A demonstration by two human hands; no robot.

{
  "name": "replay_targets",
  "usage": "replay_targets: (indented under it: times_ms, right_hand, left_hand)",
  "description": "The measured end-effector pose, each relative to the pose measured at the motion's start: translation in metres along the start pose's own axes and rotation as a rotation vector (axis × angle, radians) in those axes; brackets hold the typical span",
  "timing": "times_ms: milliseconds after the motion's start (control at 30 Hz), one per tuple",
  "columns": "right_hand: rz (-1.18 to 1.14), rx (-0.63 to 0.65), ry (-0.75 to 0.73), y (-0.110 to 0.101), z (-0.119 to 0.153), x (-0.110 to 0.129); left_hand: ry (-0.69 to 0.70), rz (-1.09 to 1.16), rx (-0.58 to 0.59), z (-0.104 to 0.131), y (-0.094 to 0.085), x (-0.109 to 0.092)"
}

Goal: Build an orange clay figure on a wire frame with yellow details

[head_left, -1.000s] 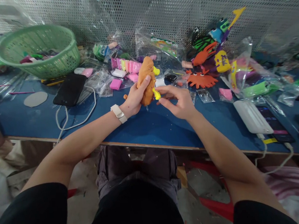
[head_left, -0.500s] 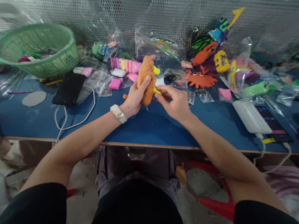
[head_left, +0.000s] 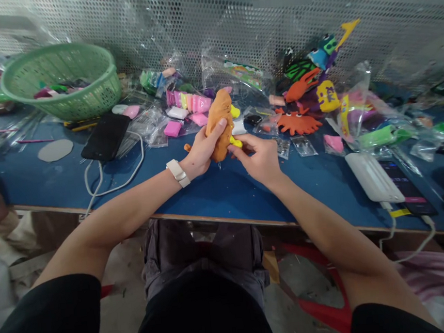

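Note:
My left hand is wrapped round an orange-brown clay figure, its thumb pressed on the front. Small dark dots mark the figure's surface, and a little orange knob shows beyond the fingers on the left. A yellow clay piece touches the figure's lower right side, pinched in my right hand. Higher up, another yellow lump is at the figure's right edge. Whether the pinched piece is stuck on cannot be seen. Behind the hands lie pink clay blocks and clear plastic packets.
A green basket stands at the back left, with a black phone and white cable in front. On the right are an orange clay crab, a yellow figure and a white power bank. People sit at both sides.
The view has tilted slightly, so everything sits a little lower. My right fingers have shifted a little on the yellow piece, and more of it shows now. My left hand keeps its hold.

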State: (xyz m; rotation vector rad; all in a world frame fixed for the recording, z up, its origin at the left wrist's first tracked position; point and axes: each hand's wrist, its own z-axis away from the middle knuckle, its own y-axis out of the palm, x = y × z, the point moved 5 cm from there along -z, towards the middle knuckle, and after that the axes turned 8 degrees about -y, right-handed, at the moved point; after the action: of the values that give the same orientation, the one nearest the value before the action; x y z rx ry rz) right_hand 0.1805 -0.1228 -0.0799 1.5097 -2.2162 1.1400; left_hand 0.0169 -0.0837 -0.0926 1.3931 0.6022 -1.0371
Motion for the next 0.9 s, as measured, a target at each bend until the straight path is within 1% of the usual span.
replay_targets:
  times_ms: [133,267,367,467,600,733,800,900]
  right_hand:
    - [-0.014,-0.019,0.011,0.0029,-0.0003,0.001]
    - [-0.137,-0.015,0.086,0.0061,-0.0001,-0.0021]
    - [-0.215,0.001,0.116,0.0079,0.0004,-0.0042]
    - [-0.253,-0.005,0.115,0.008,0.0009,-0.0057]
    - [-0.239,-0.048,0.071,0.0054,0.0013,-0.0043]
    - [-0.165,-0.043,0.011,0.0033,0.0009,0.0022]
    - [-0.15,-0.037,0.019,0.0029,0.0007,0.0038]
    - [-0.158,-0.061,0.051,0.0023,0.0006,0.0033]
  left_hand:
    - [-0.001,0.0,-0.034,0.0006,-0.0024,0.0007]
    - [-0.017,-0.003,-0.071,0.0013,-0.0026,-0.0016]
    - [-0.032,0.01,-0.076,0.0016,-0.0015,-0.0047]
    - [-0.056,-0.007,-0.073,0.0019,-0.0008,-0.0059]
    - [-0.047,-0.014,-0.068,0.0015,-0.0012,-0.0058]
    - [-0.037,-0.009,-0.064,0.001,-0.0019,-0.0057]
    - [-0.041,-0.004,-0.062,0.0017,-0.0013,-0.0063]
    - [-0.048,0.008,-0.054,0.0046,0.0016,-0.0082]
